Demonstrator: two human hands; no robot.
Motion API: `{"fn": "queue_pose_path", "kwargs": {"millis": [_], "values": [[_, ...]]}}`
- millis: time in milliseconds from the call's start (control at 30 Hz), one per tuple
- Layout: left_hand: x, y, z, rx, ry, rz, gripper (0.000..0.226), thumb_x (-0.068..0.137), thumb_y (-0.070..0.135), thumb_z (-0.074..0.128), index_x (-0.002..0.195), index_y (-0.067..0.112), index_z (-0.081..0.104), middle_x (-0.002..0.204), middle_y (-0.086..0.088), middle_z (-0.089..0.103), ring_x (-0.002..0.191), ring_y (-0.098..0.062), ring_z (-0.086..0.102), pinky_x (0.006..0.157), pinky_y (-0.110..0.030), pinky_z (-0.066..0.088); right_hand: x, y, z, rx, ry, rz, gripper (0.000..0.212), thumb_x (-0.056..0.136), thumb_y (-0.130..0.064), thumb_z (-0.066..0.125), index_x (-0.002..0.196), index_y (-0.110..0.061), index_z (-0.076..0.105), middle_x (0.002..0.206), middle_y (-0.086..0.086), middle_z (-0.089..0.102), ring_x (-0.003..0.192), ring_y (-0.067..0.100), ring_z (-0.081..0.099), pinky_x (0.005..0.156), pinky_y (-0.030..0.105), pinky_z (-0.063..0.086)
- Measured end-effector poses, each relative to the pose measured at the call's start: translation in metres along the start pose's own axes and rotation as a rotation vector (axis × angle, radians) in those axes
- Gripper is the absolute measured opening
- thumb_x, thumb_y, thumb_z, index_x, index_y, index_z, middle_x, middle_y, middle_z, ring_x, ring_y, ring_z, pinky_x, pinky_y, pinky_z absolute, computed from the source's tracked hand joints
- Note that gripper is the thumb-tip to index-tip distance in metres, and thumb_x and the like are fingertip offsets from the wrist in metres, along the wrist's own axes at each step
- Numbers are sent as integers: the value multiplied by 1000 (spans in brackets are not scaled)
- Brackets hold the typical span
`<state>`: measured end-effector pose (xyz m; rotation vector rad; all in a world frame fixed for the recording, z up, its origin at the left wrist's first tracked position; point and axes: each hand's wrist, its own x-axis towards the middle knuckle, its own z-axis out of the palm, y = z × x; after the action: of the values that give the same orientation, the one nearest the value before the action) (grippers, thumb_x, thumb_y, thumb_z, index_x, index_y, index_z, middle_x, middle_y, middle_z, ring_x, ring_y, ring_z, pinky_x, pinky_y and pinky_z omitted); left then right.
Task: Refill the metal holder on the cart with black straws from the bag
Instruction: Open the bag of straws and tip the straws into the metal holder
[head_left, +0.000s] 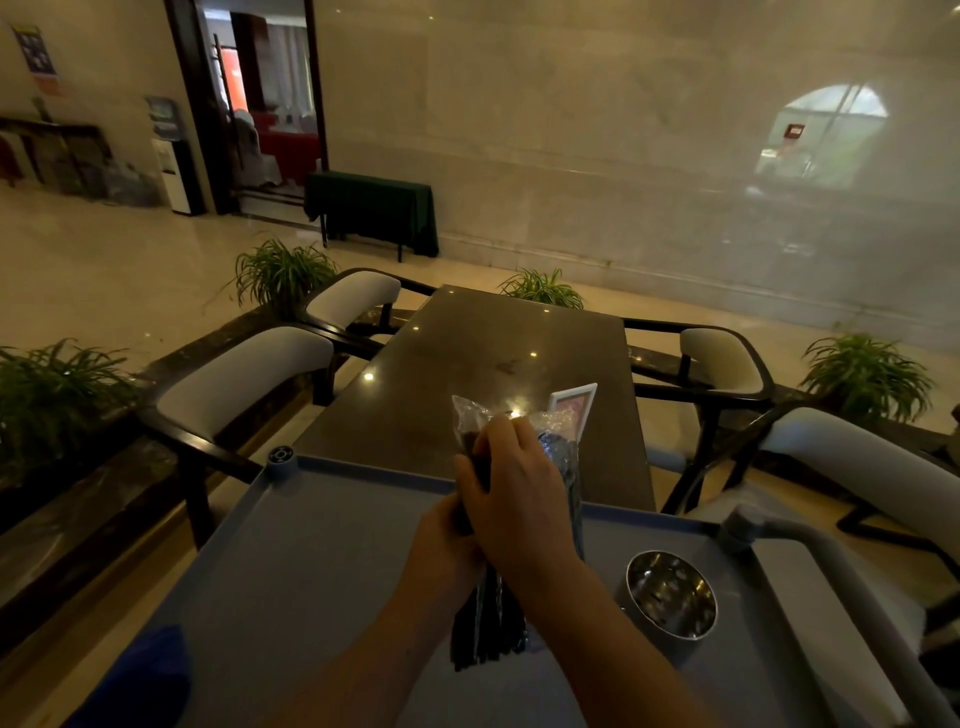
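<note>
Over the grey cart (291, 561) I hold a clear plastic bag (470, 415) of black straws (483, 631). My right hand (519, 499) wraps around the upper part of the bag near its crinkled top. Partly hidden beneath it, my left hand (447, 545) grips the bundle lower down. The straws' lower ends fan out below my hands, just above the cart top. The round metal holder (670, 595) stands on the cart to the right of my hands, and its shiny inside looks empty.
A dark glossy table (467, 364) lies beyond the cart, with a small white framed card (574, 402) on it. Padded chairs (244, 379) flank the table on both sides. The cart handle (841, 577) curves along the right. Potted plants (283, 270) stand on the ledge around.
</note>
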<state>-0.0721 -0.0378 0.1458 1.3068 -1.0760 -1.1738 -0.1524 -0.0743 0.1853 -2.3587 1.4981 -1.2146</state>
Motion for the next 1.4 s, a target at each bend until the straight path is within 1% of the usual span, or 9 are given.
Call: {"fn": "queue_pose_path", "kwargs": {"millis": [133,300,500,600,733,1000,1133,1267,1400], "values": [[5,-7,2,3,17,10,10,85,3,67,87,13,72,73,-7,76,65,-14,73,53,-15,51,1,6,-8,4,4,2,16,88,-26,66,86,-19,52,92,-9,50,76,7,51,65,20,49],[2,-3,4,-143,-58,-58,15,81,15,78,96,18,74,86,-5,79,78,-20,76,59,-20,57,4,16,-11,187,16,123,13,87,-24,67,86,-21,54,86,-8,57,80,4,57,69,23,54],[0,-2,4,-177,-124,-41,24,78,27,82,101,28,74,102,-4,78,93,-22,75,77,-33,61,14,28,-20,284,54,195,12,85,-35,65,84,-33,53,78,-18,57,78,-4,60,62,11,48],[-3,0,4,-159,-133,-35,24,77,32,82,99,30,75,101,-2,79,93,-20,76,73,-26,61,19,33,-26,292,87,222,18,85,-30,68,80,-37,51,75,-20,57,73,-7,59,63,8,45],[-4,-1,5,-158,-136,-66,22,77,31,82,97,30,75,99,2,79,90,-16,76,68,-21,59,27,39,-31,295,74,224,13,87,-26,67,81,-29,56,74,-18,58,72,-5,59,69,11,45],[-6,-5,7,-196,-176,-100,18,75,29,82,91,31,76,96,0,79,87,-18,77,64,-20,59,47,56,-41,183,63,112,13,93,-22,61,83,-25,53,68,-12,55,62,-1,55,60,13,39],[-5,-6,7,-180,-203,-111,16,77,30,81,91,36,75,100,-3,79,91,-21,76,73,-31,61,58,65,-43,142,60,57,13,94,-22,59,84,-25,51,64,-11,54,57,0,54,56,15,41],[-6,-7,6,-196,-252,-122,20,76,30,82,94,33,75,103,-6,78,95,-24,75,77,-37,61,67,73,-43,98,46,10,14,94,-22,60,84,-25,50,62,-12,51,52,-1,50,53,11,34],[-6,-10,5,-221,-262,-125,26,72,31,84,96,32,76,101,-7,78,93,-25,76,72,-32,61,74,80,-44,108,-2,-22,9,92,-21,63,87,-23,56,62,-15,51,62,-9,56,50,8,39]]}}
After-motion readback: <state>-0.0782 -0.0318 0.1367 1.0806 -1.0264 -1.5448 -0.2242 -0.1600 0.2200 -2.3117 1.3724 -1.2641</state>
